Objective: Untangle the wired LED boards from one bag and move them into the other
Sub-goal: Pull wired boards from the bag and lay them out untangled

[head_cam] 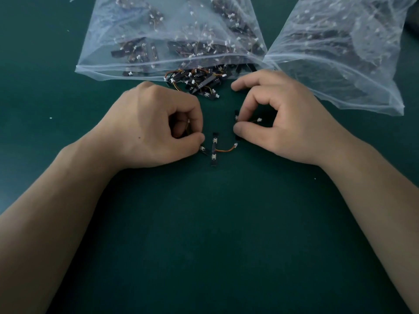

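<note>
Three LED boards were out on the surface [204, 223], I noted: one pinched in the left grip [156, 125], one pinched in the right grip [283, 123], the loose board [214, 148] between them; the tangle [197, 81] spilling from the left bag [136, 30] looked mostly unsorted, the right bag [340, 64] part-filled.

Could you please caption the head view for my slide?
Left hand pinches one wired LED board, right hand a second; a third lies between them.
</note>
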The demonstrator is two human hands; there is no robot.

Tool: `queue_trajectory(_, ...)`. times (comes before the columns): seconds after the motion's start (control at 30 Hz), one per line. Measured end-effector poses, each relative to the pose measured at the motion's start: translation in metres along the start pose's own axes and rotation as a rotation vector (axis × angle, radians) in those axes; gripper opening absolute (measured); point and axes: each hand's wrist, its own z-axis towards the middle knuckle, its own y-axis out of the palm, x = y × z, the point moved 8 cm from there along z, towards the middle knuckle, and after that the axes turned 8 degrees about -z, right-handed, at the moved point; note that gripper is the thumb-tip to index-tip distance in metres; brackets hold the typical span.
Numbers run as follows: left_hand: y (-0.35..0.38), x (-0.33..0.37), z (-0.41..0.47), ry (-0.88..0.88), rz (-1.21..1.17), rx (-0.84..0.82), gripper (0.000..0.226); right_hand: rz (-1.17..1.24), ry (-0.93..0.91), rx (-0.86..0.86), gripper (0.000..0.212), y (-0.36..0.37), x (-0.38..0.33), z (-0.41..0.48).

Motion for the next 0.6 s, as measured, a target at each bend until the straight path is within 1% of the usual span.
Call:
queue_trajectory(0.03,0.0011,0.0002,0.0003,0.004,-0.026,-0.01,0.007,0.002,0.001,-0.008,0.013,0.0003,-0.0003,0.0)
queue_trajectory(0.17,0.0025,-0.0002,0.0005,0.013,-0.108,-0.037,0.022,0.003,-0.003,-0.029,0.012,0.001,-0.0015,-0.0002)
queue_trajectory(0.33,0.0033,0.0009,0.0002,0.022,-0.169,-0.074,0.028,-0.003,-0.003,-0.065,0.015,0.0018,-0.0015,-0.0006)
queue_trajectory(0.43,0.003,0.002,0.0002,0.024,-0.186,-0.072,0.028,-0.003,-0.014,-0.097,0.012,0.0023,-0.0023,-0.0011)
queue_trajectory(0.53,0.002,0.0009,0.0,0.021,-0.203,-0.054,0.025,0.032,-0.024,-0.085,0.007,0.0001,-0.0011,-0.0018)
queue_trajectory(0.6,0.0024,0.0027,0.0003,0.037,-0.185,-0.043,0.021,0.026,-0.036,-0.081,0.011,-0.0001,-0.0012,-0.002)
